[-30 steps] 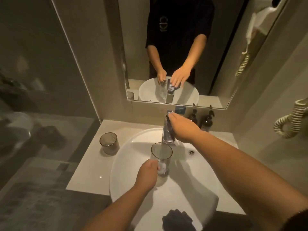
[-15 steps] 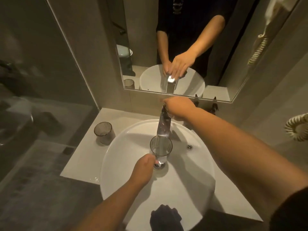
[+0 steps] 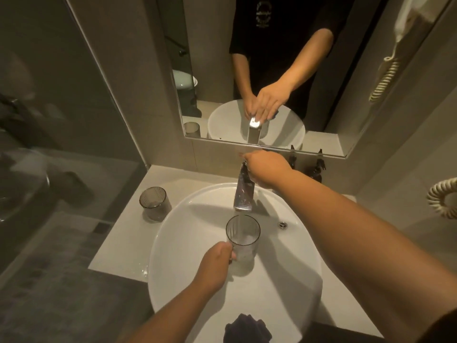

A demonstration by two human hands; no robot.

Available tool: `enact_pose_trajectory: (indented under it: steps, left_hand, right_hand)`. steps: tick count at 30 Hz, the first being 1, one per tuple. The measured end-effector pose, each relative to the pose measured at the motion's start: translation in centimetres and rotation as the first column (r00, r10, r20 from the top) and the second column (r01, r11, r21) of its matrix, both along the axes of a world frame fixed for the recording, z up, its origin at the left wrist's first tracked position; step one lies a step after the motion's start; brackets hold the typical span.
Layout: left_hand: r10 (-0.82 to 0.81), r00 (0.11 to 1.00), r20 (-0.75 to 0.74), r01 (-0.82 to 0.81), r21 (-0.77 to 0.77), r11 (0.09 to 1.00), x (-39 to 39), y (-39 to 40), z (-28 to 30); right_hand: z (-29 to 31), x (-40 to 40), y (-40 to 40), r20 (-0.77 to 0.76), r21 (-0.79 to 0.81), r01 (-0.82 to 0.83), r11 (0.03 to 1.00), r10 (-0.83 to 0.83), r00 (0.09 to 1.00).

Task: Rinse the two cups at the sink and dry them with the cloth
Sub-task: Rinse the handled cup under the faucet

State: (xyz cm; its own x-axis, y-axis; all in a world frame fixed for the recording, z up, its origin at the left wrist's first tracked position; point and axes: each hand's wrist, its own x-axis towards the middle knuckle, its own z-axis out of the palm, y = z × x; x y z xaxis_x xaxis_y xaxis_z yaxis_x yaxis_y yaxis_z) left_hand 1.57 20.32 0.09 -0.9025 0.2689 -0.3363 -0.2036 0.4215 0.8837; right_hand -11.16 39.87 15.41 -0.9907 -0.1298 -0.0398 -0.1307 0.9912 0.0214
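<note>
Cup (image 3: pixel 243 237) under running tap (image 3: pixel 244 191), rinse step.
Left hand (image 3: pixel 217 264) fingers clamped round it; right hand (image 3: pixel 265 168) fingers curled on lever. Best kept upright, centred beneath stream.

Pale counter (image 3: pixel 118 246) carries a white basin (image 3: pixel 178 243) (round) and cup (image 3: pixel 155 203).

The dark cloth (image 3: pixel 247 329) on the sink's (image 3: pixel 173 243) near rim gets chopped off by the bottom edge. The right hand (image 3: pixel 265 169) covers the faucet (image 3: pixel 243 191) handle, so can't see the fingers there. The 2 dark bottles (image 3: pixel 317 167) by the counter's back edge are mostly hidden behind that arm.
</note>
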Motion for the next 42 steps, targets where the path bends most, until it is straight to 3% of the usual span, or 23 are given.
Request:
enact_pose_trajectory:
  steps: [2,7,11,15,20,24,28,32,36,42]
  left_hand:
    - [0.063,0.998,-0.008,-0.063,0.025,0.998,-1.2,-0.4,0.3]
    - [-0.114,0.993,0.011,0.114,-0.043,0.993,-0.2,0.0,-1.1]
    - [0.011,1.0,0.007,-0.011,0.023,1.0,-1.7,-0.4,-0.6]
    - [-0.152,0.988,0.005,0.152,-0.091,0.984,-0.7,-0.4,-1.8]
    - [-0.115,0.993,-0.014,0.114,-0.046,0.992,-2.8,-0.7,-0.7]
    - [-0.188,0.982,0.002,0.188,-0.081,0.979,-1.7,-0.5,-1.2]
    - [-0.144,0.99,-0.001,0.144,-0.043,0.989,-3.2,-1.1,-0.8]
    - [-0.212,0.977,0.01,0.212,-0.073,0.975,-2.7,-0.8,-0.6]
    - [-0.092,0.996,0.006,0.092,-0.006,0.996,-3.7,-0.8,0.5]
    - [-0.127,0.992,0.019,0.127,-0.03,0.991,-2.9,-0.9,1.3]
  right_hand:
    - [-0.1,0.0,0.2,-0.008,0.002,0.001,1.0,-0.001,1.0]
    - [-0.1,0.2,-0.2,-0.006,-0.022,0.018,1.0,-0.018,1.0]
    - [0.0,0.3,-0.3,-0.01,-0.028,0.029,0.999,-0.029,1.0]
    - [0.1,0.5,-0.4,-0.018,-0.028,0.042,0.999,-0.042,0.999]
    - [0.2,0.6,-0.5,-0.016,-0.033,0.038,0.999,-0.038,0.999]
    - [0.1,0.5,-0.4,-0.011,-0.042,0.046,0.998,-0.047,0.999]
    - [-0.1,0.4,-0.2,-0.021,-0.058,0.036,0.998,-0.038,0.999]
    - [-0.1,0.5,-0.3,-0.02,-0.065,0.041,0.997,-0.042,0.999]
    - [0.0,0.4,-0.2,-0.015,-0.046,0.029,0.998,-0.03,0.999]
    - [0.0,0.4,-0.2,-0.014,-0.036,0.034,0.999,-0.034,0.999]
